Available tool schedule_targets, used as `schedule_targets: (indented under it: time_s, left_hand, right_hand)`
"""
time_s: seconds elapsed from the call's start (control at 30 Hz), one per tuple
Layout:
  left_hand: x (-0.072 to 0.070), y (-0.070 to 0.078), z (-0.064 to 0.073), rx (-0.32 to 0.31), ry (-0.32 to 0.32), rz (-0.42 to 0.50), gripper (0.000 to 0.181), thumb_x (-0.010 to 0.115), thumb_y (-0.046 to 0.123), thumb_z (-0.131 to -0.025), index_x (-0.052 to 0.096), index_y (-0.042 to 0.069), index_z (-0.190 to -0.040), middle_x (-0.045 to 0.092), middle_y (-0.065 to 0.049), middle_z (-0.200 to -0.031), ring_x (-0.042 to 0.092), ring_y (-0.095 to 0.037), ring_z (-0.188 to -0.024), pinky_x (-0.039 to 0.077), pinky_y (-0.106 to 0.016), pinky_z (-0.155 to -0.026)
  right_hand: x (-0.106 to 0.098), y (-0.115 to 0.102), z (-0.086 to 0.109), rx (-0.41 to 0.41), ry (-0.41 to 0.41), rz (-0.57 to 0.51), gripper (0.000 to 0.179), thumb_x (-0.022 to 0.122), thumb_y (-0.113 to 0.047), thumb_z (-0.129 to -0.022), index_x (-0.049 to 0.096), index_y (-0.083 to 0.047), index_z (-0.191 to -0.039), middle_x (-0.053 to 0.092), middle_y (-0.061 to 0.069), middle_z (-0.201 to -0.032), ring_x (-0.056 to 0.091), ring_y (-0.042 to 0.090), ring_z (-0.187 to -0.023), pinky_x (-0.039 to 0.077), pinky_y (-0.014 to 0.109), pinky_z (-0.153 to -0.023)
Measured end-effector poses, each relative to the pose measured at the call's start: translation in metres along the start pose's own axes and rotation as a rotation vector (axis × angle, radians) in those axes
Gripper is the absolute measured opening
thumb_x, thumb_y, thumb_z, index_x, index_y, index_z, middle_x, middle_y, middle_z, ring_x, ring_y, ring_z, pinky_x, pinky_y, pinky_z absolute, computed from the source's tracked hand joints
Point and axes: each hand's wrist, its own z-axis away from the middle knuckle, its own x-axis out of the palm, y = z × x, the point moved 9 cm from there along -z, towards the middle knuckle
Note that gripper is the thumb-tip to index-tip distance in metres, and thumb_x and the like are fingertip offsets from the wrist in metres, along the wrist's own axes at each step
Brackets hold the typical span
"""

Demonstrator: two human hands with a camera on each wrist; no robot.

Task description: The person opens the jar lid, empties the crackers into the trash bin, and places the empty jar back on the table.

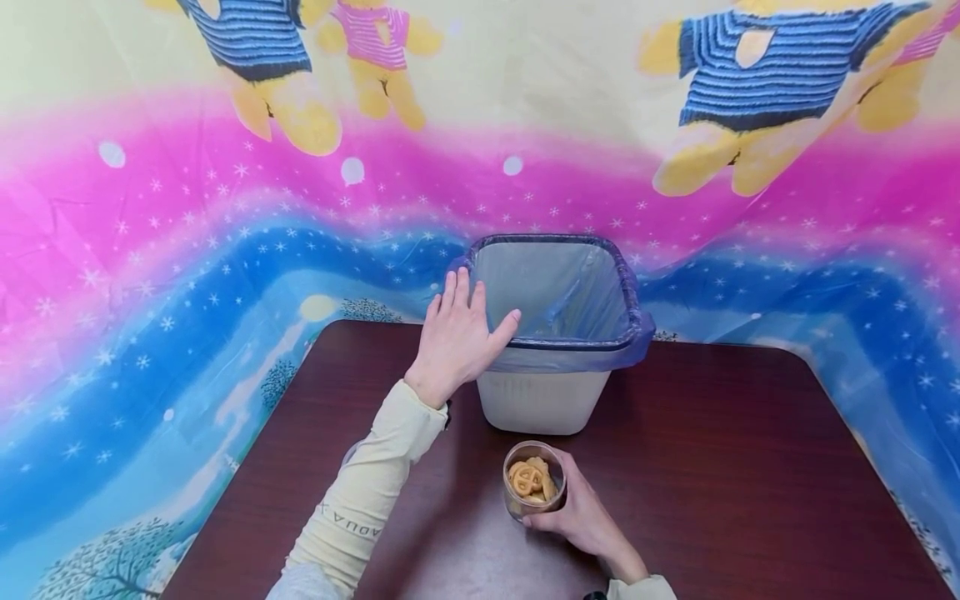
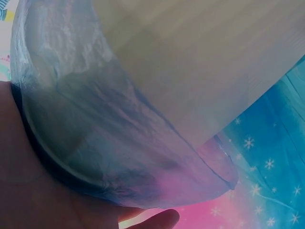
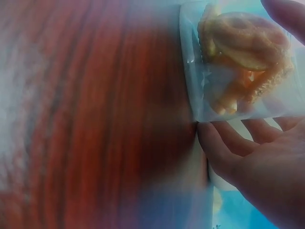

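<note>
My left hand (image 1: 459,342) is held at the left rim of a pale bin (image 1: 543,404), fingers straight and thumb pointing right across the rim. A thin bluish plastic liner (image 2: 95,129) is folded over the bin's edge, close against that hand in the left wrist view. My right hand (image 1: 588,512) holds a clear cup (image 1: 517,505) in front of the bin, thumb on the near side and fingers round the right and far sides. Inside the cup sit several golden cookies (image 1: 528,479), one pretzel-shaped. The right wrist view shows the cup's base at the tabletop.
The bin stands at the back middle of a dark reddish-brown table (image 1: 735,467) with rounded corners. Behind the table hangs a colourful cloth (image 1: 420,183) with bears and snowflakes. Part of a round, clear-edged object (image 1: 350,452) shows beside the left sleeve.
</note>
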Motion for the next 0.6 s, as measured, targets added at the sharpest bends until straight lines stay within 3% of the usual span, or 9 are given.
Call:
schedule_targets:
  time_s: [0.6]
  left_hand:
    - [-0.0026,0.0017,-0.0003,0.014,0.011,-0.013,0.083,0.028,0.067,-0.093,0.031,0.008,-0.151,0.013,-0.016,-0.162,0.008,-0.033,-0.151,0.018,-0.051,-0.119]
  right_hand:
    - [-0.002,0.0021,0.0029,0.031,0.031,-0.002,0.099,0.094,-0.024,-0.054,0.045,-0.016,-0.139,0.057,-0.002,-0.131,0.052,0.018,-0.121,0.039,0.031,-0.103]
